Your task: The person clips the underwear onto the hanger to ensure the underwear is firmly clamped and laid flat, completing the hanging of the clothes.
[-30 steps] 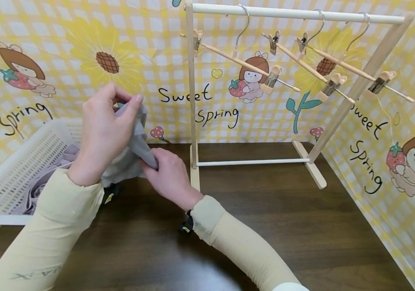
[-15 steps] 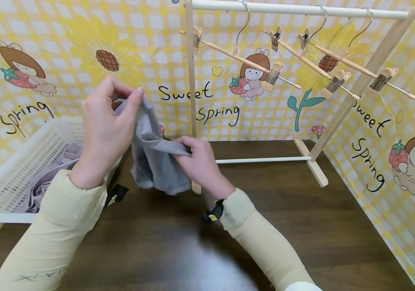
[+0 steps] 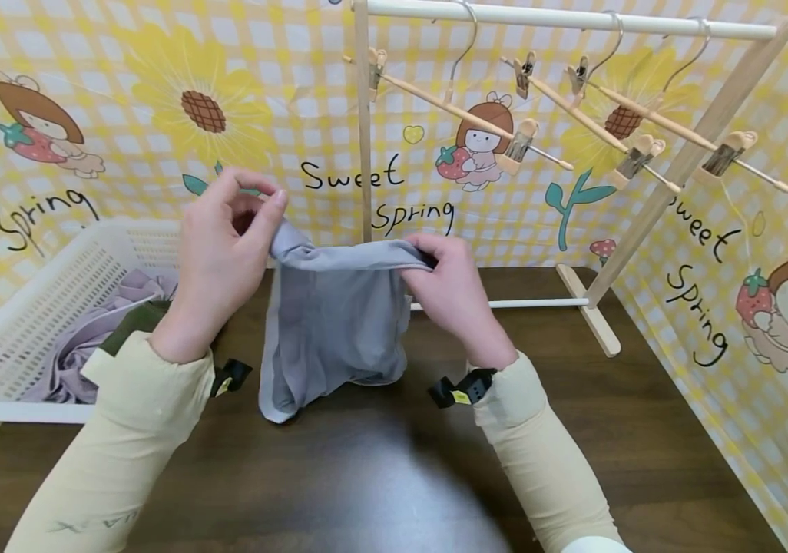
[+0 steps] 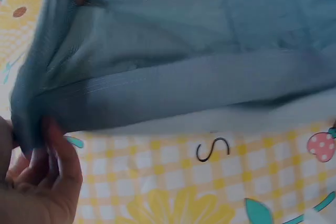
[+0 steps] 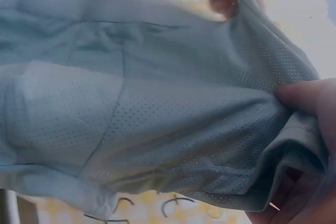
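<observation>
Grey boxer briefs (image 3: pixel 352 315) of thin perforated fabric hang between my two hands in the head view. My left hand (image 3: pixel 231 250) pinches one top corner with thumb and fingers. At the opposite corner, my right hand (image 3: pixel 456 292) grips the edge, and the upper edge is stretched across. A wide waistband (image 4: pixel 184 90) runs along the cloth in the left wrist view. In the right wrist view, the right thumb presses on the mesh while other fingers sit inside a hemmed opening (image 5: pixel 296 156). The lower part falls in loose folds above the table.
A white perforated basket (image 3: pixel 14 357) with crumpled mauve cloth (image 3: pixel 79 353) and a dark green piece (image 3: pixel 134 326) stands at left. Behind, a wooden rack (image 3: pixel 698 153) carries three clip hangers (image 3: pixel 477 127). Patterned fabric walls border the dark wooden table (image 3: pixel 380 491).
My right hand has moved rightward, spreading the briefs out from a bunched fold into a wide hanging sheet. My left hand has lowered slightly and shifted a little right, still pinching its corner.
</observation>
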